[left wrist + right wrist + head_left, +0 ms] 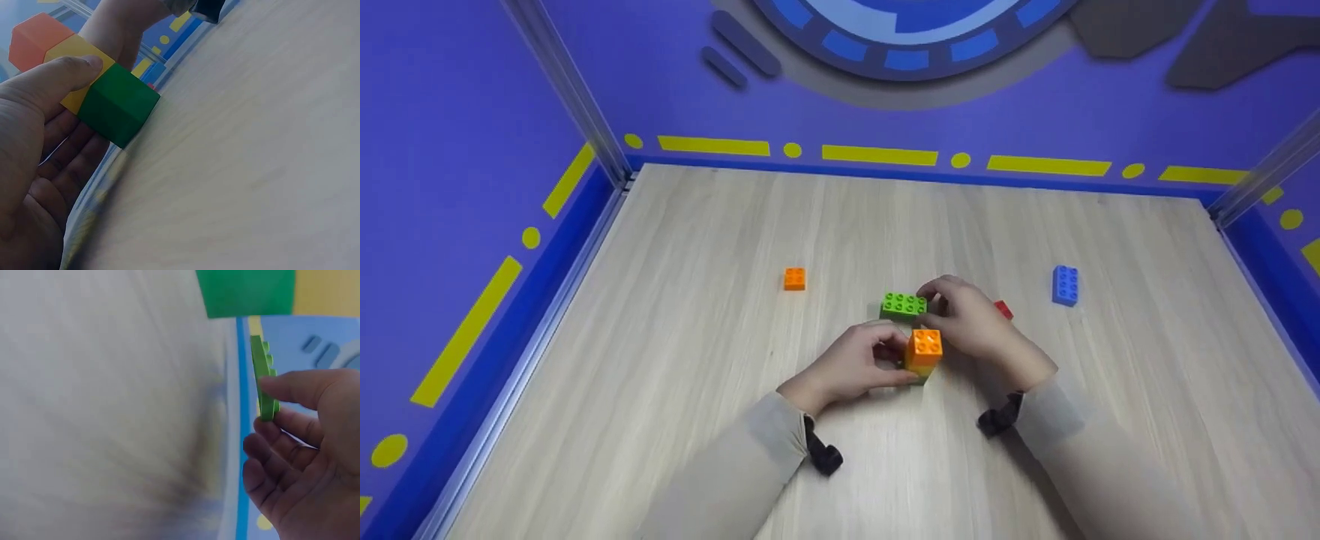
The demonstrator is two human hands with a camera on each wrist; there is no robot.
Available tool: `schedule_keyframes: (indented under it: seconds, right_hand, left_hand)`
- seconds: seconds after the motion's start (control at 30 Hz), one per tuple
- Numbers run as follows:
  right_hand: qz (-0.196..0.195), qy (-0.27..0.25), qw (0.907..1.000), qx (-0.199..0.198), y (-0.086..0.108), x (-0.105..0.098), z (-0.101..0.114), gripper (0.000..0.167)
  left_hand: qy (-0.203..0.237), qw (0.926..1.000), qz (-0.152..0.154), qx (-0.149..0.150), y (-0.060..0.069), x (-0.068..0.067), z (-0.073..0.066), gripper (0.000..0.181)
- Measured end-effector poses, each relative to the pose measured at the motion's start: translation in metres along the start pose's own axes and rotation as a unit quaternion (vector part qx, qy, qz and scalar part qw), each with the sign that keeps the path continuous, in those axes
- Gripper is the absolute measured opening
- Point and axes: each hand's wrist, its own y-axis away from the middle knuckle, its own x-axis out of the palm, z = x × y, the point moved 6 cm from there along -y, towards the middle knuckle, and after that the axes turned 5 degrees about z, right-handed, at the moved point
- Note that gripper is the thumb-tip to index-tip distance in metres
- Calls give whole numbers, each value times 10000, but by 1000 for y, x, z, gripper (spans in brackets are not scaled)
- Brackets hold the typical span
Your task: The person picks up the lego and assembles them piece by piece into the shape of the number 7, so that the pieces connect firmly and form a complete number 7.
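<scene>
My left hand point(859, 361) grips a stack of three bricks: an orange one point(926, 343) on top, a yellow one point(72, 49) under the thumb, and a dark green one point(119, 104) at the bottom. Just beyond the stack, my right hand point(971, 319) pinches the right end of a light green studded brick point(903, 305) between thumb and fingers. In the right wrist view, the light green brick point(264, 377) is seen edge-on, apart from the stack's dark green brick point(247, 291).
A small orange brick point(794, 279) lies to the left on the wooden table point(697, 247). A red brick point(1003, 309) is partly hidden behind my right hand, and a blue brick point(1065, 285) lies farther right. Blue panels point(885, 120) enclose the table's back and sides.
</scene>
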Motion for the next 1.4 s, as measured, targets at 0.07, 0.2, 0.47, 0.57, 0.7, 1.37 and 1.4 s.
schedule_keyframes:
  seconds: [0.07, 0.2, 0.47, 0.57, 0.7, 1.37, 1.4]
  right_hand:
    - [3, -147, 9998, -110, 8, -1, 4, 34]
    - [-68, -435, 9982, -400, 23, -9, 15, 32]
    - [-447, -1054, 9904, -781, 43, -28, 26, 28]
    - [-522, -1379, 9843, -972, 50, -30, 29, 27]
    - [-415, -1782, 9744, -1305, 60, -29, 32, 27]
    - [-427, -3613, 8941, -2613, 67, 4, 15, 35]
    - [-469, -3628, 8917, -2663, 67, 4, 15, 35]
  left_hand:
    - [-41, 10000, 18, -23, 0, 0, 1, 31]
    - [-125, 9999, 6, -43, 0, 0, 2, 30]
    - [-378, 9993, -2, 32, 0, 0, -1, 33]
    - [-401, 9992, 0, -16, 0, -1, -1, 34]
    - [-556, 9983, -56, -164, 0, -2, 0, 36]
    - [-288, 9994, 34, 181, 2, 0, -2, 55]
    - [-242, 9996, 46, 164, 1, 0, -3, 55]
